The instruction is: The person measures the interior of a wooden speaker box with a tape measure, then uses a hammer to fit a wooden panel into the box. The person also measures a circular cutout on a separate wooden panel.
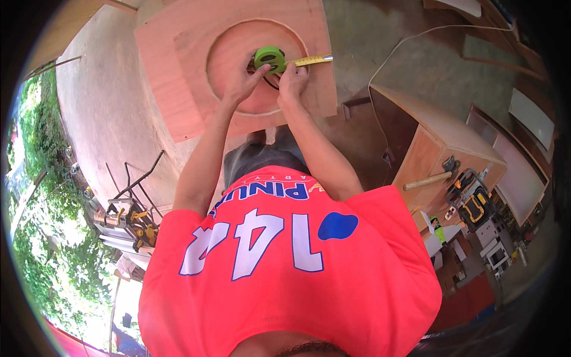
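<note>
A green tape measure (270, 58) is in my left hand (242, 85), whose fingers wrap its case from the left. Its yellow blade (312, 60) sticks out a short way to the right, past my right hand (292, 81), which pinches it near the case. A dark strap hangs below the case. Both hands are over a plywood sheet (172, 101) with a round, ring-edged recess (229, 47) in it. The blade's end reaches beyond the ring's right side, over the sheet. Whether the blade touches the wood I cannot tell.
To the right stands a plywood box (437, 143) with a hammer (428, 180) on its edge. A yellow-and-black tool (474, 208) lies beyond it. A pale cord (410, 38) curves across the concrete floor. Metal-legged equipment (128, 220) stands at the left.
</note>
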Demonstrator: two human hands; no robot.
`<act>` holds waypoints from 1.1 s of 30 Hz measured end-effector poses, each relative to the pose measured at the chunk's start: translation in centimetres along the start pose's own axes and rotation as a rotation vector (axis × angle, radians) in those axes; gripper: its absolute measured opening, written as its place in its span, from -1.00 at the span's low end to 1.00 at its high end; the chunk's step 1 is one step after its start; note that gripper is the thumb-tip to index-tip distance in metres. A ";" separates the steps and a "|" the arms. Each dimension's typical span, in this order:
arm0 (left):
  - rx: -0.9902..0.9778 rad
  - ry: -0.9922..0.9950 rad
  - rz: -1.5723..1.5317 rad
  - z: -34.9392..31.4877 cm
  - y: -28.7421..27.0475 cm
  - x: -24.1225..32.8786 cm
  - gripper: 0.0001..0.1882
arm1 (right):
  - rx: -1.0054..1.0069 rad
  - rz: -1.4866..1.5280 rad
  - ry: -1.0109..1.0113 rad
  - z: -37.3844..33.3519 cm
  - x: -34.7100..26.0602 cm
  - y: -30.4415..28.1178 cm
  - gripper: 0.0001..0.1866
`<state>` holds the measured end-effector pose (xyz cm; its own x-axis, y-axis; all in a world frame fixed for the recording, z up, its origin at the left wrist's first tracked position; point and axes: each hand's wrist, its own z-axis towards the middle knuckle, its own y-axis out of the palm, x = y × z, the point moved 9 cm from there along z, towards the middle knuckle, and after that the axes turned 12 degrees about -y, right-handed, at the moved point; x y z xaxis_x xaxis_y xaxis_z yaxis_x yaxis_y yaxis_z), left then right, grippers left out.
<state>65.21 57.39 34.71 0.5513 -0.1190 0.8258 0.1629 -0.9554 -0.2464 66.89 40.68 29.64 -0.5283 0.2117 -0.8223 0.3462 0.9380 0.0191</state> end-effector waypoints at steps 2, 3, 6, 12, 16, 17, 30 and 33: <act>0.009 -0.022 0.021 0.0 -0.2 -0.2 -0.39 | -0.014 -0.021 0.016 0.0 0.0 0.1 -0.79; 0.015 -0.012 0.026 0.0 -0.3 -0.2 -0.39 | -0.014 -0.005 0.027 -0.1 0.0 0.2 -0.79; 0.026 -0.018 0.034 0.1 -0.6 -0.1 -0.39 | -0.054 -0.008 0.051 -0.2 0.0 0.5 -0.82; 0.033 -0.007 0.059 0.3 -1.0 0.1 -0.39 | -0.057 -0.007 0.056 -0.4 -0.3 0.6 -0.83; 0.033 0.001 0.053 0.3 -1.0 0.2 -0.38 | -0.080 -0.005 0.057 -0.5 -0.5 0.8 -0.83; 0.032 0.003 0.049 0.3 -1.0 0.2 -0.38 | -0.092 0.007 0.048 -0.5 -0.6 0.9 -0.83; 0.039 0.022 0.090 0.6 -1.1 0.1 -0.38 | -0.021 0.019 0.001 -0.3 -0.7 0.7 -0.77; 0.034 0.017 0.047 0.6 -1.1 -0.3 -0.39 | -0.063 -0.057 0.020 0.0 -0.2 0.6 -0.79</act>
<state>65.34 58.61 34.42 0.5449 -0.1687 0.8214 0.1647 -0.9389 -0.3022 67.21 41.25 29.88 -0.5614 0.1619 -0.8115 0.2661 0.9639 0.0082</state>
